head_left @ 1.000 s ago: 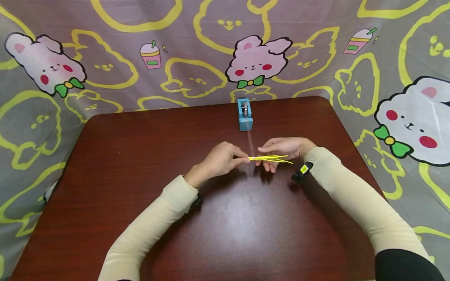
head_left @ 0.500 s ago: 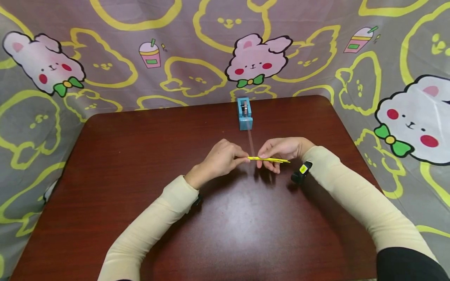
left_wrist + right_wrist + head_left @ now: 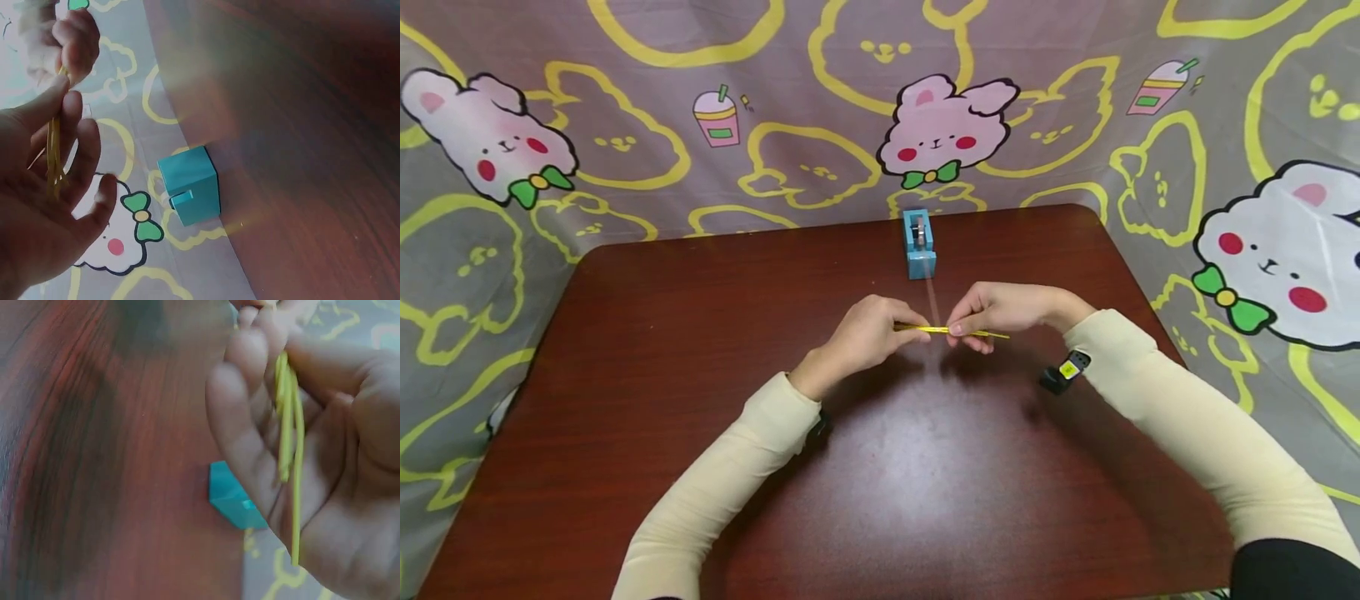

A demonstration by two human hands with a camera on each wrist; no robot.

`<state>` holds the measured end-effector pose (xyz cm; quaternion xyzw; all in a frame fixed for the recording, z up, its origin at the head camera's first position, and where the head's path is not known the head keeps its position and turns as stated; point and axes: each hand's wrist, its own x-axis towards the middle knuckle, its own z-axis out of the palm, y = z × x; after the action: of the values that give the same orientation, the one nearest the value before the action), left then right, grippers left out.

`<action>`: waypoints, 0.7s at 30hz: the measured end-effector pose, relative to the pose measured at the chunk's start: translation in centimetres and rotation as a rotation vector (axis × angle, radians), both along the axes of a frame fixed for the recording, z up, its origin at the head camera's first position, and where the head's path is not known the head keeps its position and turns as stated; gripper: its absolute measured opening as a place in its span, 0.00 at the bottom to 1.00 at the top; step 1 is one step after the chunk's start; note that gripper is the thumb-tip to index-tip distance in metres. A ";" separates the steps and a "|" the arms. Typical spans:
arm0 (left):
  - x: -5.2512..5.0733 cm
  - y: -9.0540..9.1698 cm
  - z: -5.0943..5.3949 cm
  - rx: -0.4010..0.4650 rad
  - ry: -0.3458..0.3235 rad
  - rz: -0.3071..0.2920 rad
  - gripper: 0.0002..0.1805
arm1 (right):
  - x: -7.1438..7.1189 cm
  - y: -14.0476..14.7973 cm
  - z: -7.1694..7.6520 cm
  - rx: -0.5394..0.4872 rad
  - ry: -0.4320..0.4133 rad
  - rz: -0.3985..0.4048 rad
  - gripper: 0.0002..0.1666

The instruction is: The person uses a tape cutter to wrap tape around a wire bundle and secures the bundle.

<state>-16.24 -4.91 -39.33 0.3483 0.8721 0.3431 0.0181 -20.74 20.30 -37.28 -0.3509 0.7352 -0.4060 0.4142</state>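
Yellow sticks (image 3: 937, 329) shifted left, pinched by left hand (image 3: 871, 333) and right hand (image 3: 997, 308); I judge them light, stiffish, best held mid-bundle.

Yellow sticks (image 3: 298, 487); blue tape dispenser (image 3: 921, 266); rabbit-patterned grey curtain (image 3: 790, 92).

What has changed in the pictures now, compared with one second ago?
The right hand, whose thumb was off the sticks, now pinches them. The sticks moved to the left, so their ends now reach past the fingertips of the left hand, toward its palm. Unchanged: the left hand pinches the sticks; the tape runs from the blue dispenser toward them.
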 end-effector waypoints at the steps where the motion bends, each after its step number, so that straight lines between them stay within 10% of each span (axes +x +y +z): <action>1: -0.2 0.0 0.0 0.010 -0.066 -0.005 0.08 | 0.3 -0.1 0.2 0.005 0.061 0.003 0.13; 11: -3.4 -1.1 -1.0 0.198 -0.822 -0.118 0.30 | 3.6 -0.8 0.4 0.124 0.822 -0.043 0.06; 21: -4.8 -0.8 -2.1 0.240 -1.072 -0.205 0.26 | 5.1 -0.5 -1.2 0.142 1.334 -0.043 0.09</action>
<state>-21.08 -5.66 -41.42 0.2079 0.6572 0.5657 0.4525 -15.62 19.78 -38.53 -0.4838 0.8654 -0.0609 -0.1151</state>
